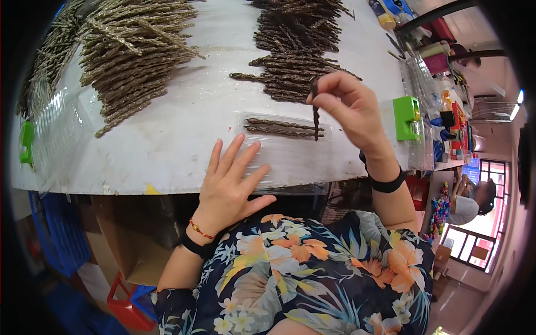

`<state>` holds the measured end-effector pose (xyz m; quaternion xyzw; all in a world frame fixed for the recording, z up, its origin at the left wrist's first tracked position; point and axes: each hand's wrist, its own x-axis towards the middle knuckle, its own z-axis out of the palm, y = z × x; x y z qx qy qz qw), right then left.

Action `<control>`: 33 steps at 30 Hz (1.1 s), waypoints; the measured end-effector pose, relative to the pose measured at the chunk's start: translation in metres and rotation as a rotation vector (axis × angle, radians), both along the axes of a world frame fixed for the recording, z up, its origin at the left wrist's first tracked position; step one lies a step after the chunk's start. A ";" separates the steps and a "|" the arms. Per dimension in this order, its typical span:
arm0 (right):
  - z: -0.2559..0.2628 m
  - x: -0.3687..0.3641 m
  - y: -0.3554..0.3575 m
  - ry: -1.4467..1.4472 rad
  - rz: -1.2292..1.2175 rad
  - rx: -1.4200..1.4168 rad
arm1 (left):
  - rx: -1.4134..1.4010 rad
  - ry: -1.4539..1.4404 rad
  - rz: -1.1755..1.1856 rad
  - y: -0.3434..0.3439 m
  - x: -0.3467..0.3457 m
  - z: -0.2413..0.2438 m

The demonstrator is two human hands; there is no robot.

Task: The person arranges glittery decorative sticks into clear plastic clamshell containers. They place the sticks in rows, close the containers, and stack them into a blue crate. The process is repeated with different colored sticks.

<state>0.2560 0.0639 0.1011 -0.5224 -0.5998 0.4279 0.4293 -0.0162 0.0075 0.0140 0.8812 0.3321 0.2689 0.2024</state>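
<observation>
Between the thumb and fingers of my right hand (349, 109) hangs a dark brown glittery twisted stick (316, 121), its lower end over the right end of a clear plastic tray (289, 161). Two similar sticks (280, 122) lie side by side in the tray's far grooves. My left hand (234, 180) rests spread, palm down, at the tray's left side, with fingertips over its edge; it holds nothing. Beyond the tray lies a pile of dark brown glittery sticks (293, 75). A pile of gold-brown glittery sticks (130, 67) lies at the far left.
Ribbed clear plastic trays (58, 138) lie at the table's left. Green plastic holders stand at the right (405, 118) and left (27, 142). Below the table edge are an open cardboard box (138, 238), blue crates and a red stool (125, 305). Another person (467, 207) is far right.
</observation>
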 end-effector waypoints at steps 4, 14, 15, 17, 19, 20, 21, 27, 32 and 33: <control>0.001 -0.002 -0.010 -0.404 0.055 0.037 | 0.028 0.022 0.016 0.000 0.000 0.002; -0.044 -0.041 -0.013 -0.694 0.271 0.365 | 0.027 0.007 0.015 0.000 0.001 0.000; -0.052 -0.043 -0.017 -0.723 0.262 0.399 | 0.028 0.004 0.017 0.000 0.001 0.000; -0.063 -0.045 -0.022 -0.781 0.241 0.467 | 0.028 -0.003 0.019 0.000 0.002 0.000; -0.061 -0.040 -0.021 -0.703 0.203 0.421 | 0.024 -0.007 0.023 0.000 0.001 0.000; -0.058 -0.036 -0.020 -0.665 0.184 0.397 | 0.021 -0.008 0.024 0.000 0.001 -0.001; -0.055 -0.031 -0.016 -0.678 0.123 0.396 | 0.026 -0.006 0.027 0.000 0.001 -0.001; -0.044 0.002 0.013 -1.018 -0.008 0.310 | 0.036 -0.008 0.027 0.000 0.000 0.000; -0.016 -0.002 0.013 -0.691 -0.013 0.351 | 0.035 0.004 0.033 0.000 0.001 0.000; -0.007 -0.004 0.008 -0.542 -0.044 0.273 | 0.036 0.002 0.037 0.000 0.001 -0.001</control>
